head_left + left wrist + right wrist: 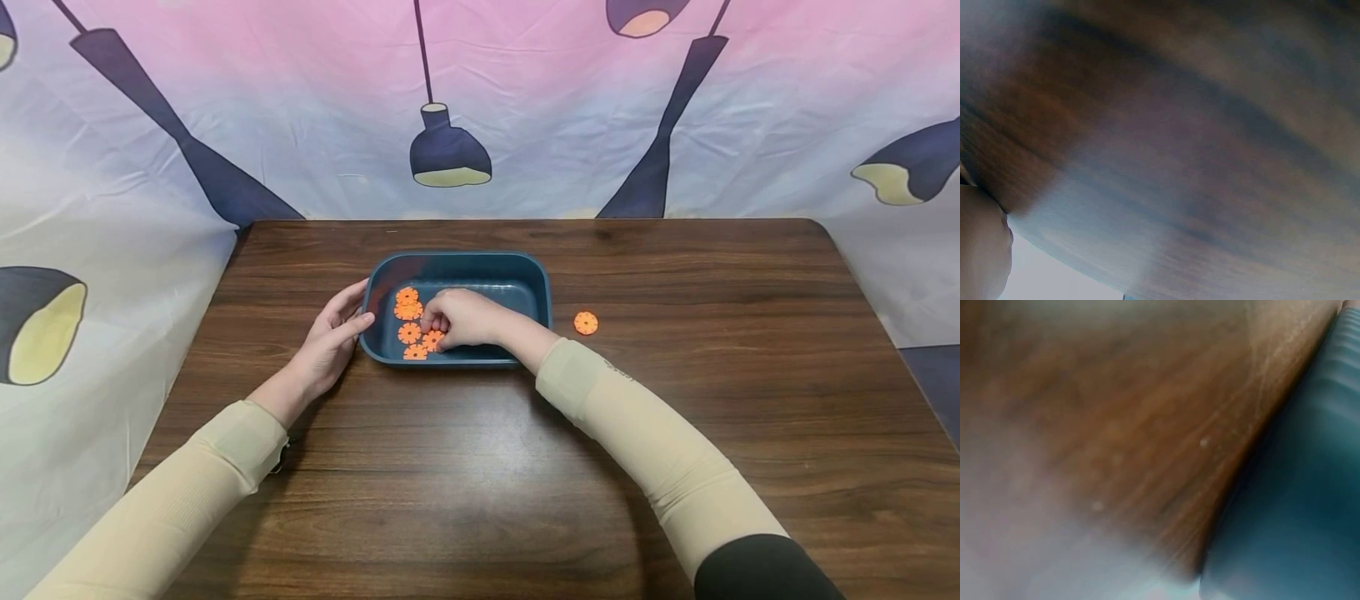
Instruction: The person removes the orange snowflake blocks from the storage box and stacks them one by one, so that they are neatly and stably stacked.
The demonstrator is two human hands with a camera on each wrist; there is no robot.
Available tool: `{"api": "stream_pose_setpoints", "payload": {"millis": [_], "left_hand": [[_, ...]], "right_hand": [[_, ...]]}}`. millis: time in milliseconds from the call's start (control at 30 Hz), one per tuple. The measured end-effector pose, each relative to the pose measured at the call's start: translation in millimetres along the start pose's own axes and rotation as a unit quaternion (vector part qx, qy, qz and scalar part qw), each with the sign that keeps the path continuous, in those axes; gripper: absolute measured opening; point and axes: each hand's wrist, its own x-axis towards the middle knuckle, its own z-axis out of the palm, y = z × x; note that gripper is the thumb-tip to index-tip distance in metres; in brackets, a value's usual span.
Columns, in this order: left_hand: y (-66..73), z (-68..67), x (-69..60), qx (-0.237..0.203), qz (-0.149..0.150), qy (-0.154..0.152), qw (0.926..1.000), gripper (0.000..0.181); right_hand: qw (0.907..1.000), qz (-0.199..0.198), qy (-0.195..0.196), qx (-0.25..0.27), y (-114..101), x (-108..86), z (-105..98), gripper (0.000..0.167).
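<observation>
A dark blue rectangular plastic box point(480, 363) stands on the table in the head view. Inside, several orange notched discs point(409, 332) lie toward its left end, a few overlapping. My right hand point(468, 317) reaches in over the near rim with curled fingers, thumb and fingertips at one orange disc point(432, 340); the fingers partly cover it. At the box's left end, my left hand point(324, 343) rests against the outer wall, thumb straight at the rim, other fingertips partly hidden. Part of that hand point(984, 244) shows in the left wrist view. The right wrist view catches the box's outer wall point(1291, 481).
One more orange disc point(586, 323) lies on the wooden table point(465, 475), to the right of the box. Behind the table hangs a cloth point(540, 125) printed with dark lamps. Both wrist views are blurred and mostly filled by tabletop.
</observation>
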Motion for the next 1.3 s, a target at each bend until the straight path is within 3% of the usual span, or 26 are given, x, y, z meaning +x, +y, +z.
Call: {"api": "stream_pose_setpoints", "payload": {"millis": [167,533,1000,1300], "left_hand": [[0.2,0.2,-0.2,-0.001,-0.003,0.001,1.0,0.053],[0.8,0.8,-0.1,-0.003,-0.007,0.003,1.0,0.054],[1.9,1.0,-0.7,0.0,-0.008,0.002,1.0,0.055],[2.2,1.1,-1.1,0.001,-0.009,-0.001,1.0,0.056]], "right_hand": [[1.0,-0.003,0.002,-0.004,-1,-0.4,-1,0.022],[0.9989,0.0,0.01,0.046,4,-10.9,-11,0.01],[0.9947,-0.026,0.058,0.08,17,-45.6,-45,0.007],[0.9903,-0.015,0.091,0.103,28,-69.9,-66,0.007]]}}
